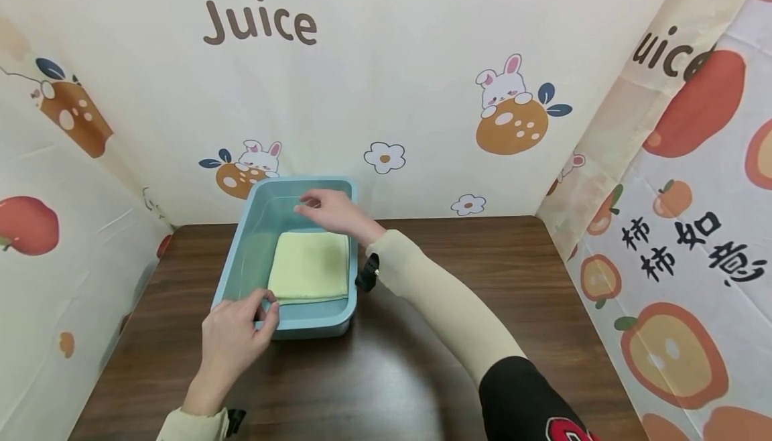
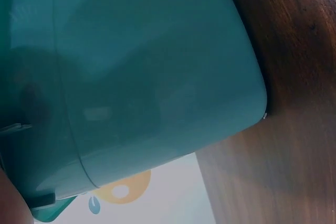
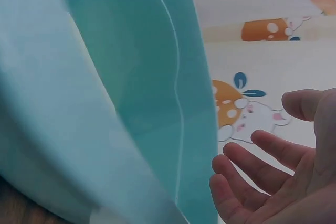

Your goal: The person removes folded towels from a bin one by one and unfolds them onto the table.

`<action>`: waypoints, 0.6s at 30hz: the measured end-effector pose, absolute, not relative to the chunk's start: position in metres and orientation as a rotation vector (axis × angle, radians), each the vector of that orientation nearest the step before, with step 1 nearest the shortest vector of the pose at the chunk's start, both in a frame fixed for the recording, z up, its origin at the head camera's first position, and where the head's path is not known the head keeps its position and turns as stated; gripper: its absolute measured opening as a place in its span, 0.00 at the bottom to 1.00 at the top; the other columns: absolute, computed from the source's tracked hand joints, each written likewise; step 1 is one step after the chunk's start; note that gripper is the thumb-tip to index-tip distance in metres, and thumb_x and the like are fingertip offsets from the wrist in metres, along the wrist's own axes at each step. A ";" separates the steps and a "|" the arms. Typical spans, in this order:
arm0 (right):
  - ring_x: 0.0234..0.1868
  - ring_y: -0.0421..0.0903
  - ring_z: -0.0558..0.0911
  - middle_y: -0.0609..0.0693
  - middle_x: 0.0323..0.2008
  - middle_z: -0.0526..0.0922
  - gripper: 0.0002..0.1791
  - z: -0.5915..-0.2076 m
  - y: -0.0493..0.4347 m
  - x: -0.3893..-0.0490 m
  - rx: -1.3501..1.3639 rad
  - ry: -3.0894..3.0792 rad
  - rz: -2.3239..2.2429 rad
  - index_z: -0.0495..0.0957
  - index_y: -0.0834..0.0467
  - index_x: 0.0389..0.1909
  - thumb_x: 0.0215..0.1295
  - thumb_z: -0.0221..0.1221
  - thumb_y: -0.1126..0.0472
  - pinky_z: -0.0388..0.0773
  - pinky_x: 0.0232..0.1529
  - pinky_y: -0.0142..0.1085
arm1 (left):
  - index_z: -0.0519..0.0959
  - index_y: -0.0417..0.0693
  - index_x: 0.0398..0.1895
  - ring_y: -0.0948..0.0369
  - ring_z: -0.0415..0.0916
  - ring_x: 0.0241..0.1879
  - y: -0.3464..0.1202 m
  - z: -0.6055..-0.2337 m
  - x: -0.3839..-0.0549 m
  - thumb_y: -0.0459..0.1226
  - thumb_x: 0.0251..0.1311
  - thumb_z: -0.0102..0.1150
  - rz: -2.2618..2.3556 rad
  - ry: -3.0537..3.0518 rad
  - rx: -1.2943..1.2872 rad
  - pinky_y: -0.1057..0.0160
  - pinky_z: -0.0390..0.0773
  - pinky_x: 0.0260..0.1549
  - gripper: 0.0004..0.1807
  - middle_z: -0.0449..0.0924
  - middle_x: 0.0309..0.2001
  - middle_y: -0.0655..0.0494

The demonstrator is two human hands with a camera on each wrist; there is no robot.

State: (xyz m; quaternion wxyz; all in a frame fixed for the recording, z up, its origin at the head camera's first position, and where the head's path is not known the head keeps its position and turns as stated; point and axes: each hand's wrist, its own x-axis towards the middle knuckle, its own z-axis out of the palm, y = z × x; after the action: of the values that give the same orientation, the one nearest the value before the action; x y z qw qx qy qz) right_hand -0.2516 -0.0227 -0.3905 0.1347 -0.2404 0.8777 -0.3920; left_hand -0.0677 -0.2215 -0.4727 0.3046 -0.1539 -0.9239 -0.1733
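A folded pale yellow cloth point(image 1: 310, 267) lies flat inside a light blue plastic basin point(image 1: 241, 260), towards its near right part. My right hand point(image 1: 334, 210) is over the far part of the basin, beyond the cloth, with nothing in it. In the right wrist view, the fingers point(image 3: 257, 169) are loosely bent and spread apart. At the near left corner of the basin is my left hand point(image 1: 235, 334), thumb and index finger bent toward each other, fingertips beside the cloth's near corner. The left wrist view shows mostly the basin's outer wall point(image 2: 157, 77).
The basin stands at the back left of a dark brown wooden table point(image 1: 458, 307), close to the printed cloth backdrop point(image 1: 386, 79). More printed fabric point(image 1: 675, 240) hangs along the right side, and another sheet point(image 1: 66, 287) borders the left.
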 end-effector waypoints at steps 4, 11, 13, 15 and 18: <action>0.59 0.45 0.77 0.48 0.59 0.79 0.27 -0.396 -0.038 -0.260 -0.695 2.531 -1.077 0.74 0.52 0.65 0.75 0.48 0.40 0.75 0.54 0.37 | 0.78 0.53 0.28 0.67 0.57 0.14 -0.222 -0.472 -0.069 0.45 0.58 0.56 -0.458 -2.457 -0.401 0.65 0.59 0.14 0.07 0.69 0.14 0.70; 0.70 0.45 0.67 0.44 0.69 0.70 0.38 -0.405 -0.057 -0.269 -0.550 2.439 -1.004 0.66 0.45 0.73 0.72 0.34 0.28 0.64 0.67 0.43 | 0.79 0.52 0.29 0.66 0.59 0.14 -0.223 -0.472 -0.069 0.46 0.59 0.55 -0.457 -2.486 -0.389 0.64 0.62 0.15 0.09 0.71 0.14 0.67; 0.71 0.45 0.65 0.43 0.69 0.70 0.41 -0.408 -0.060 -0.272 -0.531 2.390 -0.996 0.65 0.44 0.74 0.70 0.30 0.26 0.62 0.69 0.43 | 0.79 0.52 0.29 0.66 0.59 0.14 -0.223 -0.473 -0.069 0.46 0.58 0.55 -0.454 -2.482 -0.387 0.64 0.62 0.14 0.09 0.70 0.14 0.69; 0.72 0.44 0.64 0.41 0.69 0.70 0.42 -0.410 -0.063 -0.276 -0.516 2.348 -0.986 0.64 0.43 0.74 0.69 0.29 0.25 0.60 0.69 0.43 | 0.79 0.52 0.29 0.66 0.59 0.14 -0.223 -0.473 -0.068 0.45 0.58 0.56 -0.451 -2.476 -0.387 0.65 0.61 0.14 0.09 0.70 0.15 0.70; 0.72 0.44 0.65 0.41 0.69 0.70 0.44 -0.416 -0.066 -0.281 -0.505 2.333 -0.940 0.65 0.43 0.74 0.68 0.26 0.24 0.60 0.69 0.43 | 0.80 0.53 0.29 0.67 0.58 0.15 -0.222 -0.473 -0.068 0.45 0.57 0.56 -0.451 -2.466 -0.389 0.65 0.60 0.14 0.08 0.70 0.15 0.70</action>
State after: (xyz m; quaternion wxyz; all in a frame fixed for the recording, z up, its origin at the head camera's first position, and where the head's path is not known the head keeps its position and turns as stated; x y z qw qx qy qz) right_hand -0.2810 -0.0660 -0.4155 0.2839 -0.1888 0.8719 -0.3514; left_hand -0.0676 -0.2221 -0.4730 0.2977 -0.1464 -0.9280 -0.1696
